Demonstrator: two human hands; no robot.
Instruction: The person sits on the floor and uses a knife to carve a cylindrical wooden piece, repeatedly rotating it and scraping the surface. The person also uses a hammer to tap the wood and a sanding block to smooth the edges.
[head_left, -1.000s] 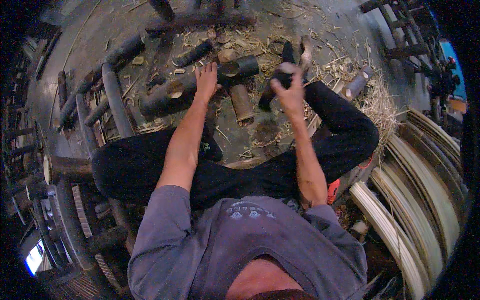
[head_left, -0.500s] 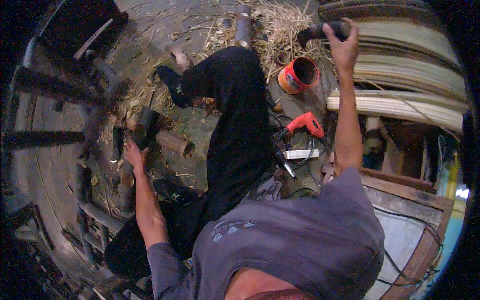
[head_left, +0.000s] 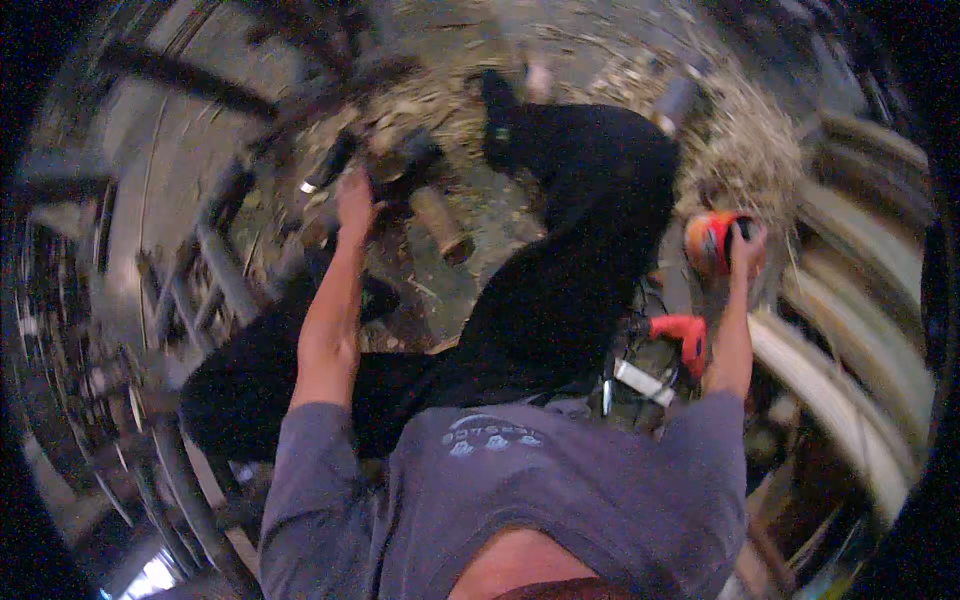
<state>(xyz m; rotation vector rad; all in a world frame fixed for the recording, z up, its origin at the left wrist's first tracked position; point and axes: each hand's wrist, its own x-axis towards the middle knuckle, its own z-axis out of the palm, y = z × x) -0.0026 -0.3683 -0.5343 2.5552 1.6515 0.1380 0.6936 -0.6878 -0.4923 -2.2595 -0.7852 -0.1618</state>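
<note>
My right hand (head_left: 748,250) is at the mouth of a small orange-and-red bucket (head_left: 706,245), with its fingers over or inside the rim. Blur hides whether they grip anything. On the other side, my left hand (head_left: 355,200) reaches down beside a dark, block-like piece (head_left: 418,155). Its fingers are smeared, so its hold cannot be made out. Just beyond it lies a dark, stick-like tool (head_left: 330,160) with a pale end. A brown hollow tube (head_left: 440,225), like a bamboo section, rests on the floor right of that hand.
A red power drill (head_left: 683,335) and a white power strip (head_left: 644,382) lie below the bucket. Straw-like shavings (head_left: 745,150) are heaped beyond it. Long curved pale strips (head_left: 835,385) are stacked at the right. Dark wooden frames (head_left: 225,270) stand at the left.
The dark cylinder that my right hand held is no longer seen in it. That hand has come down to the bucket. The whole view has turned, shifting the floor things rightward.
</note>
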